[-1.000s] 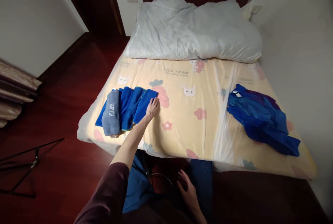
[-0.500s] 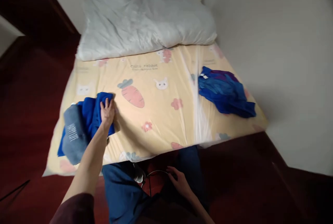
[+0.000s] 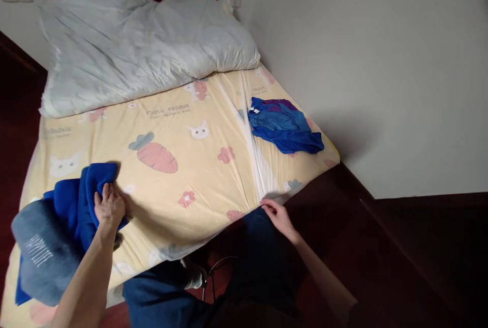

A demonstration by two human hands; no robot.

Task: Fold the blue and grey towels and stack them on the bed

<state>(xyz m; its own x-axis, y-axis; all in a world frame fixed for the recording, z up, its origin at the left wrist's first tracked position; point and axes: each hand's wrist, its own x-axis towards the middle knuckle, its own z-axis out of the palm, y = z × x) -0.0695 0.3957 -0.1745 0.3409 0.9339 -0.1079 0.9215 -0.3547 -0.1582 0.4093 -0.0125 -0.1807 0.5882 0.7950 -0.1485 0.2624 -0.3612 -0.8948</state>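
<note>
My left hand (image 3: 109, 207) lies palm down, fingers together, on the right edge of a folded blue towel (image 3: 82, 201) at the bed's near left corner. A grey rolled towel with white lettering (image 3: 40, 251) rests against the blue one on its left. My right hand (image 3: 277, 216) reaches up to the near edge of the mattress (image 3: 213, 185), fingers loosely spread, touching the plastic-covered edge and holding nothing. A loose heap of blue and purple clothing (image 3: 284, 125) lies at the bed's right side, well away from both hands.
A crumpled white duvet (image 3: 133, 48) covers the head of the bed. The yellow cartoon-print sheet is under clear plastic. A white wall (image 3: 362, 63) runs along the bed's right side. Dark red wooden floor surrounds the bed. My knees in blue trousers (image 3: 160, 292) are below.
The view has swung right. My left hand stayed pressed on the blue towel, which has bunched up. My right hand rose from my lap to the mattress edge.
</note>
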